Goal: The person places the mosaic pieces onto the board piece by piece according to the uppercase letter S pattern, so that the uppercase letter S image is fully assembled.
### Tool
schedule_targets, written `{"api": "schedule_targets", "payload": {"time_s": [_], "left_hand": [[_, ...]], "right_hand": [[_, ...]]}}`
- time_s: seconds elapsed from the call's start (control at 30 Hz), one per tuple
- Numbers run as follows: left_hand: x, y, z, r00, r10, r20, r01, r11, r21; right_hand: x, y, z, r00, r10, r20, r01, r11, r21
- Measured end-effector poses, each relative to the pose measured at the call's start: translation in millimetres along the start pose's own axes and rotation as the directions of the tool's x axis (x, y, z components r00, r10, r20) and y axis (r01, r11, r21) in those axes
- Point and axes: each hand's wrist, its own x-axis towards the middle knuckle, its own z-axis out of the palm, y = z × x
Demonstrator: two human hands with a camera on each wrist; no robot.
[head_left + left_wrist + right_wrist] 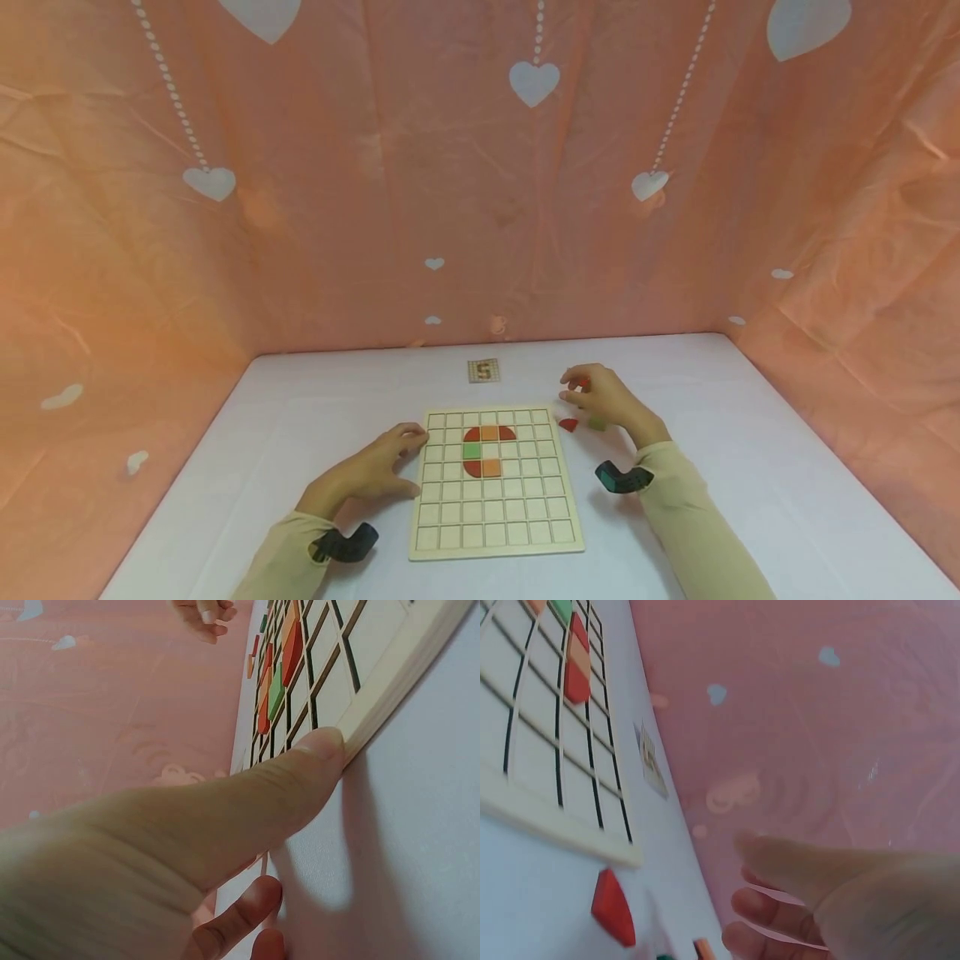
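Note:
A wooden grid board (495,533) lies on the table. Red rounded pieces, orange squares and a green square (472,451) sit together in its upper cells, with a red piece (577,681) at one end of a row. My left hand (375,467) rests at the board's left edge, its thumb (321,742) touching the rim. To the right of the board my right hand (603,398) hovers with loosely bent fingers. No piece shows between those fingers in the right wrist view. Under and near it lie a loose red quarter-round piece (568,425) and a green piece (597,424); red also shows behind its fingers.
Behind the board lies a small pattern card (483,371) with a figure like a 5. A white cloth covers the table (315,400). Pink-orange curtains (480,208) with white hearts enclose the back and sides. Each wrist wears a black band (624,477).

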Motion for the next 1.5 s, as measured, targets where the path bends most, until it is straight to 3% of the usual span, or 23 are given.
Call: {"api": "schedule_targets", "payload": {"time_s": [0.23,0.47,0.57,1.03,1.27,1.5], "left_hand": [[2.3,0.0,-0.1,1.000,-0.015,-0.001,0.015,1.000,0.010],[3.2,-1.9,0.0,1.000,-0.006,0.002,0.006,1.000,0.011],[2.4,-2.2,-0.1,1.000,-0.002,0.006,0.002,1.000,0.011],[2.9,-2.6,0.4,1.000,-0.003,0.003,0.003,1.000,0.020],[1.9,-4.7,0.2,1.000,0.012,0.002,-0.012,1.000,0.020],[0.5,-3.8,-1.2,1.000,0.015,0.010,-0.015,1.000,0.000]], "right_hand": [[0,20,-2,0.998,0.056,-0.014,-0.056,0.998,0.025],[-5,32,-2,0.976,0.211,0.059,-0.213,0.976,0.034],[-8,36,-1,0.970,0.232,0.067,-0.235,0.971,0.034],[-3,39,3,0.991,0.128,0.049,-0.128,0.992,0.004],[0,35,4,0.985,0.169,0.021,-0.170,0.984,0.056],[2,22,4,0.999,0.042,-0.035,-0.038,0.995,0.097]]}}
